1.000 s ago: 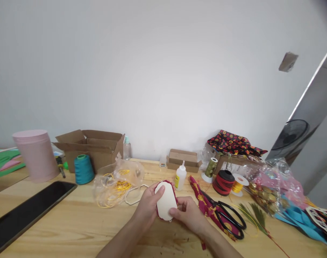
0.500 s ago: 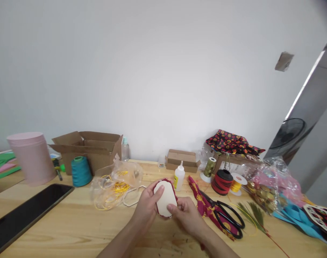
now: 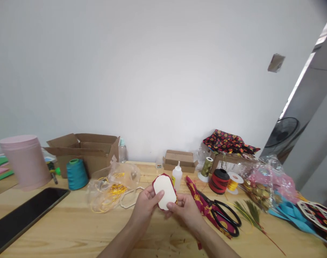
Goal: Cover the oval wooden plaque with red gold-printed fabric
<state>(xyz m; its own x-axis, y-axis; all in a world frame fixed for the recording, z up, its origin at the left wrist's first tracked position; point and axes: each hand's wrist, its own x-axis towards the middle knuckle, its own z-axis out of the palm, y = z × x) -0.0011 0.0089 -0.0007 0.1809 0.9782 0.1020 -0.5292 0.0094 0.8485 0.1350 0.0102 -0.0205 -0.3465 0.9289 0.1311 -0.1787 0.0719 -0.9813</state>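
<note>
Both of my hands hold a pale tag-shaped card [image 3: 164,191] edged with dark red cloth, raised a little above the wooden table [image 3: 72,229]. My left hand [image 3: 145,207] grips its left side with the thumb pressed on its face. My right hand [image 3: 187,210] pinches its lower right edge. A small white glue bottle [image 3: 176,174] stands just behind the card. A strip of red patterned cloth [image 3: 198,199] and black-handled scissors [image 3: 223,214] lie right of my right hand.
A clear bag of yellow cord [image 3: 112,186], a teal thread cone [image 3: 76,174], a pink tub [image 3: 23,161] and an open carton [image 3: 83,150] stand at the left. A black tablet [image 3: 20,215] lies front left. Spools, a small box [image 3: 179,161], patterned fabric and plastic bags crowd the right.
The card has been lifted slightly and tilted more upright between my hands. The view has shifted a little to the right.
</note>
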